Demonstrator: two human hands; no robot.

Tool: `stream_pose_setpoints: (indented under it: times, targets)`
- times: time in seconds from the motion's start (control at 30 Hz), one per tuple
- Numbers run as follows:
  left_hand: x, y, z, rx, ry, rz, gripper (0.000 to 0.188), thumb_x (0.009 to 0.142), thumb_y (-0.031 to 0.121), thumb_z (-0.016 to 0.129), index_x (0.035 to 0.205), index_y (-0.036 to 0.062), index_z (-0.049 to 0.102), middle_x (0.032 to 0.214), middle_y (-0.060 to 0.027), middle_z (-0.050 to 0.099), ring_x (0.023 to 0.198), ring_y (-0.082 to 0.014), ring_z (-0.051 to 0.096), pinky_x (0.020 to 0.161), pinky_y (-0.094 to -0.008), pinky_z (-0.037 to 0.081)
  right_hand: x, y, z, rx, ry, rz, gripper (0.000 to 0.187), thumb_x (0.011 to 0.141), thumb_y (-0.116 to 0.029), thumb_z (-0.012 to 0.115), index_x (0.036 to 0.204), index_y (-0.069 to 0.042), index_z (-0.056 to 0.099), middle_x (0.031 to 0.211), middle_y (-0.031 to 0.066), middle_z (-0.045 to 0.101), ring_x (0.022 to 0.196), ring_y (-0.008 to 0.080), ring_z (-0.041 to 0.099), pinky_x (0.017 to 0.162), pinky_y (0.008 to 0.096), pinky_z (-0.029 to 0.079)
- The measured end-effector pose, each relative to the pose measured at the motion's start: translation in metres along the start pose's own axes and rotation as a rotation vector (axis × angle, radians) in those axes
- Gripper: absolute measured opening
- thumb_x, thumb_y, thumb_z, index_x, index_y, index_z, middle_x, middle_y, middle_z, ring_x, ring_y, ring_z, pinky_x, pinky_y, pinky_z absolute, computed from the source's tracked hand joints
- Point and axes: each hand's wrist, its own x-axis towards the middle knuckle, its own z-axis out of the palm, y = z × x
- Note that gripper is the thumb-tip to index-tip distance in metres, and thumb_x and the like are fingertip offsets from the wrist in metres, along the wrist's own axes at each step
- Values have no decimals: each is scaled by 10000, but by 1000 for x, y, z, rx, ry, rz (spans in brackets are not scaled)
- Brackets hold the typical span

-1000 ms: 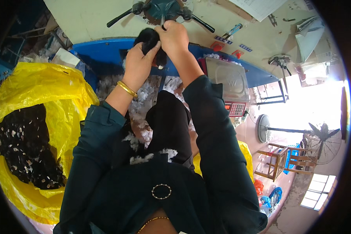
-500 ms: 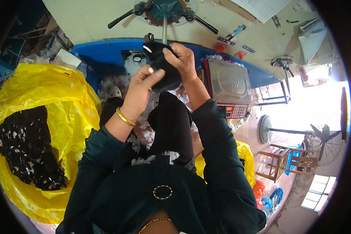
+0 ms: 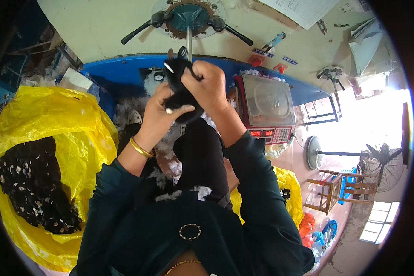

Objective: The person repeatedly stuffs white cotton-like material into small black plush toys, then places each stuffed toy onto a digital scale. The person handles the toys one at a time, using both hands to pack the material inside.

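Note:
Both my hands grip a small black plush toy (image 3: 174, 72) with white patches and a thin black loop at its top end. My left hand (image 3: 155, 110) pinches its lower left side, the thumb lying across the black fabric beside a small white spot. My right hand (image 3: 209, 82) is closed on its upper right side, fingers curled in. A thin metal tube (image 3: 189, 43) points toward me from the green machine head (image 3: 187, 20) on the bench; its tip ends by the toy and my right hand, and I cannot tell whether it enters the toy.
At the left stands a yellow sack (image 3: 85, 124) of black pieces with white spots (image 3: 30, 179). A red scale (image 3: 269, 101) sits right of my right arm. Pliers (image 3: 275, 41) and papers (image 3: 303, 11) lie on the bench (image 3: 101, 27). White fluff is scattered below.
My hands and the toy have shifted slightly down in the view. My left thumb has slid lower on the toy, and my right fingers are curled more tightly. The bench also appears slightly lower.

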Motion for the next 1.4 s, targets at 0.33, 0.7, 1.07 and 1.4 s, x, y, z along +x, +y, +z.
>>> stream_pose_setpoints:
  times: [0.33,0.7,1.07,1.4]
  targets:
    - [-4,-25,-29,-568,-132,-351,563,710,-58,726,1235,26,540,1134,-28,593,999,-122,587,880,-262,479,-4,2,6,87,2,200,330,709,-42,667,581,6,366,537,116,313,495,164,260,442,334,262]
    - [14,-20,-25,-798,-309,-515,314,955,198,568,1224,56,488,906,-36,615,703,-88,629,586,-181,527,-27,35,-25,471,-232,224,273,863,-29,623,675,-57,426,677,-41,359,648,50,323,557,235,289]
    - [-8,3,35,-580,119,-349,379,828,-15,669,1005,42,339,964,-203,616,688,-294,693,588,-318,595,-22,60,-42,781,-412,500,142,918,-181,624,942,-43,598,1000,8,594,908,134,549,856,262,428]
    - [13,44,34,-533,125,-480,497,859,244,700,1120,-11,362,971,-226,631,672,-322,697,546,-329,595,0,74,-63,841,-518,216,537,850,-285,700,1270,-7,514,1156,72,623,1023,169,601,893,299,473]
